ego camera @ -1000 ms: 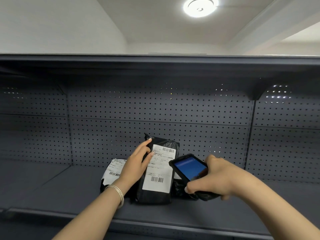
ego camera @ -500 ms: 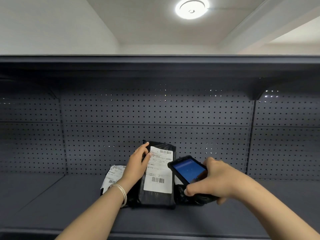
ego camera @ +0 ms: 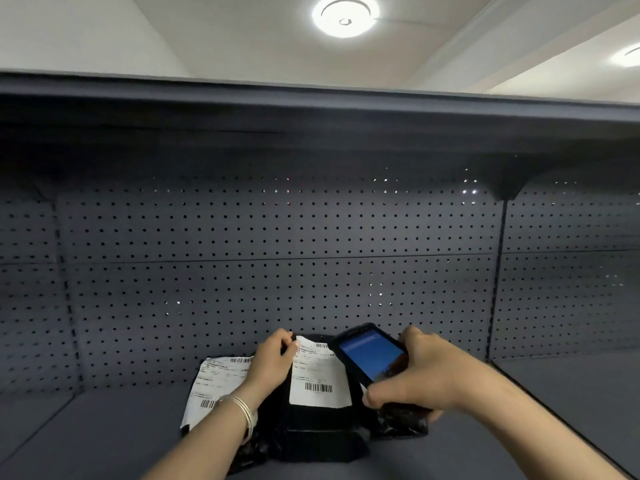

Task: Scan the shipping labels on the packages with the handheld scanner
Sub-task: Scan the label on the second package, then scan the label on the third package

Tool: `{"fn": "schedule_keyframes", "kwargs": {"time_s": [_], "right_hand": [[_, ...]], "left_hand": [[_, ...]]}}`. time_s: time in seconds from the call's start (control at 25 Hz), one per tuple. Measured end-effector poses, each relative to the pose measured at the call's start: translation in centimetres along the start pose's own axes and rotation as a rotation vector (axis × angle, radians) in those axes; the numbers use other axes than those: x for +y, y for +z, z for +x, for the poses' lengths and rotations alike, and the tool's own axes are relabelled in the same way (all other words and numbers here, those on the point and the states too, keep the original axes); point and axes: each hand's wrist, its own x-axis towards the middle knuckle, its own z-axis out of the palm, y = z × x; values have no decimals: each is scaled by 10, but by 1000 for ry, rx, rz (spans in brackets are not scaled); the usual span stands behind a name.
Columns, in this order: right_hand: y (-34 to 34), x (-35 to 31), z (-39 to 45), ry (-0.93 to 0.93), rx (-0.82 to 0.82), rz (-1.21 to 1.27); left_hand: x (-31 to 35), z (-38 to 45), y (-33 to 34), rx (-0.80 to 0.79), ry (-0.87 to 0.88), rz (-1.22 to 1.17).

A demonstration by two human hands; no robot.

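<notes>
Against the frame half a second earlier: upright package (ego camera: 322, 420) tipped further back, label (ego camera: 318, 372) now facing more upward; scanner (ego camera: 372, 358) shifted left, overlapping the label's upper right corner; view pitched lower and nearer.

Left hand (ego camera: 272, 358): fingers curled closed over the upper left edge of the upright package, steadying it against the pegboard back panel (ego camera: 277, 237). Two thin bangles (ego camera: 242, 415) on the left wrist.

Right hand (ego camera: 420, 374): wrapped shut around the lower body of the scanner, thumb on its near edge, blue screen lit and tilted toward the camera, top end aimed down-left at the label.

Count: three black packages on the shelf (ego camera: 104, 438). One upright at centre with one white label bearing two barcodes; one flatter at left (ego camera: 221, 382), its own white label face up, partly under the left forearm; one crumpled at right (ego camera: 403, 422), below the right hand, label not visible. One scanner. Two ceiling lights (ego camera: 344, 15), the second cut off at the right edge.
</notes>
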Motion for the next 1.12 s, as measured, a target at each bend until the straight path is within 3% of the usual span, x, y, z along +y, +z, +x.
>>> {"fn": "schedule_keyframes", "kwargs": {"time_s": [0.36,0.52,0.76,1.12], "right_hand": [[37,-25,39,-13,-37,79],[62,-43,58,-65,-104,111],[102,-78,85,-95,-119,52],[114,-92,91,-90,-129,85]], "left_hand": [[-22,-3,-23,-78,-17,37],[-44,-22,-69,-32,30,182],[-85,-40,-125,31,-54,272],[-88,-42,-129,-128,-139,157]]}}
